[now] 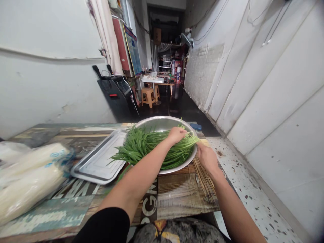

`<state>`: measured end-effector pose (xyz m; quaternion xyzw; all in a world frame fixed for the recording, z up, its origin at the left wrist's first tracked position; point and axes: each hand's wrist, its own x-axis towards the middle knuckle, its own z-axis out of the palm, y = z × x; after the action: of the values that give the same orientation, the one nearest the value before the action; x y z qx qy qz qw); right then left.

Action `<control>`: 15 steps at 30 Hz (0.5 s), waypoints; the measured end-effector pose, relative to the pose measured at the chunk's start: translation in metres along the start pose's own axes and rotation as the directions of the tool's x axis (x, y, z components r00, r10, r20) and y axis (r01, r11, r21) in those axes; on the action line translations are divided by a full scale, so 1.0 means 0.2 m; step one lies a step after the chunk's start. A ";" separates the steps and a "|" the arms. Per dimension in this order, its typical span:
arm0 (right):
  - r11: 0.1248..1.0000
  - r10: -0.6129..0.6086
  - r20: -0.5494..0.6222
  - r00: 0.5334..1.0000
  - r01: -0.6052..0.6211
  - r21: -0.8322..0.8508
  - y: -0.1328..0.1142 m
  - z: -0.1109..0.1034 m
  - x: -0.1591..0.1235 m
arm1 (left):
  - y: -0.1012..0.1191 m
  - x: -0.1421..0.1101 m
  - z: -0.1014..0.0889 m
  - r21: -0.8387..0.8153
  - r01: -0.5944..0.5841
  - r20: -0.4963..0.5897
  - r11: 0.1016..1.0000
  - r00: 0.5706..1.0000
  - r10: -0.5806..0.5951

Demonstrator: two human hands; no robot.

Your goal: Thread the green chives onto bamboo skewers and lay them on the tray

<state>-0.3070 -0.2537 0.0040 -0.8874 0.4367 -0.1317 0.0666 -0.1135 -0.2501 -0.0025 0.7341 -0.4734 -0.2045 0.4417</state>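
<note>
A wide steel bowl (162, 118) on the table is heaped with garlic chives (152, 145), leaves to the left and pale stem ends at its right rim. My left hand (177, 135) reaches over the heap, its fingers pinched on stems near the right side. Beside that rim, my right hand (207, 157) is closed with its fingertips close to the stem ends; what it grips is hidden. Thin wooden skewers (204, 180) lie on the table just below my right hand, partly covered by the forearm.
An empty metal tray (98, 158) lies left of the bowl, chive leaves overhanging its edge. Plastic-wrapped white packs (32, 179) fill the table's left side. A small blue object (195, 126) is behind the bowl. Farther off are a white table (152, 80) and stools (147, 97).
</note>
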 end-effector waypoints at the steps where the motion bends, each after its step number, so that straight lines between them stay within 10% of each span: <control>1: 1.000 0.001 0.003 1.000 -0.001 -0.001 0.00 0.00 0.00 | 0.00 0.00 0.00 0.003 -0.003 0.003 1.000 1.000 0.003; 15: 1.000 -0.008 -0.015 1.000 0.008 0.000 0.00 0.00 0.00 | 0.01 -0.01 -0.01 0.020 -0.003 0.005 1.000 1.000 0.003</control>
<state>-0.3068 -0.2530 0.0049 -0.8882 0.4335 -0.1384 0.0630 -0.1136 -0.2473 0.0003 0.7372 -0.4778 -0.2008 0.4334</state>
